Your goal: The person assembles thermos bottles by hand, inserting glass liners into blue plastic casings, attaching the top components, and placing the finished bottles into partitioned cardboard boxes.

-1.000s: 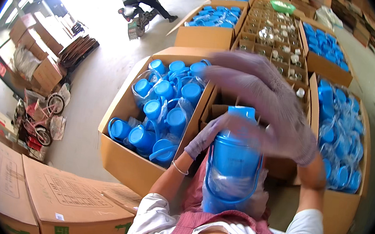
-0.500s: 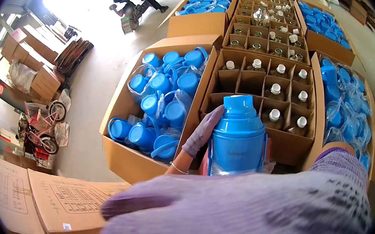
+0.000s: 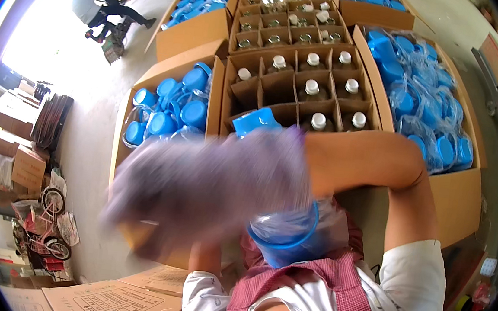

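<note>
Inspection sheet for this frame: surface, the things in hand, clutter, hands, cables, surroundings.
Surface: concrete floor, packed with open cardboard boxes.
Things in hand: blue cup in a clear plastic bag close to the person's chest; a blue lid shows above the blurred glove.
Boxes: divided box holds white-capped bottles; box of blue lids to its left; box of bagged blue cups to its right.
Clutter: flat printed cartons at the lower edge.
Hands: right hand in a purple glove, blurred, crossing the view; grip cannot be told. Left hand hidden.
Cables: nothing seen.
Surroundings: small bicycle, stacked boxes, a person by the bright doorway.
</note>
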### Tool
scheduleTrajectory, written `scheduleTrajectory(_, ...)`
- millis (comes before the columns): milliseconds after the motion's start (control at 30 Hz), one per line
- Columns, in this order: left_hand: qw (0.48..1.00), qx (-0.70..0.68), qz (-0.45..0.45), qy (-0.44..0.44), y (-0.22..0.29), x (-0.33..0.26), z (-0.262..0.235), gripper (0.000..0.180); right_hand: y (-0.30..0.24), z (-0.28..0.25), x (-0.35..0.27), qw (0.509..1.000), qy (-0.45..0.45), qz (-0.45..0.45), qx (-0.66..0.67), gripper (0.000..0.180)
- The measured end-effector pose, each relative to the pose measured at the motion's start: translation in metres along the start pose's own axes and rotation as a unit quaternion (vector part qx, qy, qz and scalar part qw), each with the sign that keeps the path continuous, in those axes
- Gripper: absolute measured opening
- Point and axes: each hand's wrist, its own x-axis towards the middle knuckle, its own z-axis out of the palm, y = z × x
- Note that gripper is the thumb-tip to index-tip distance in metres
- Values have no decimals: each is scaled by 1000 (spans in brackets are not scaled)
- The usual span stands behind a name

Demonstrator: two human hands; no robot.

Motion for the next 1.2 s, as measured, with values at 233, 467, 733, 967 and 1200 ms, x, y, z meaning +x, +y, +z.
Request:
scheduleTrajectory(233, 998, 53, -6, -36, 17, 8, 15, 67, 178, -11, -165, 861, 129, 313, 379, 54)
scheduleTrajectory(467, 877, -472, -1, -86, 1, 3, 60, 60, 77, -33, -128, 932, 82, 321, 144, 49)
scheduleTrajectory(733, 966, -217, -135, -40, -36, -18, 53, 50, 35, -34, -159, 875, 217, 428, -69, 48)
scheduleTrajectory(967, 975, 3, -100, -198, 95, -70, 107, 29, 33, -58, -202, 753, 161, 613, -177, 50)
scheduleTrajectory(1200, 965, -79, -142, -207, 91, -76, 96, 35, 11, -73, -212, 888, 148, 430, 66, 63)
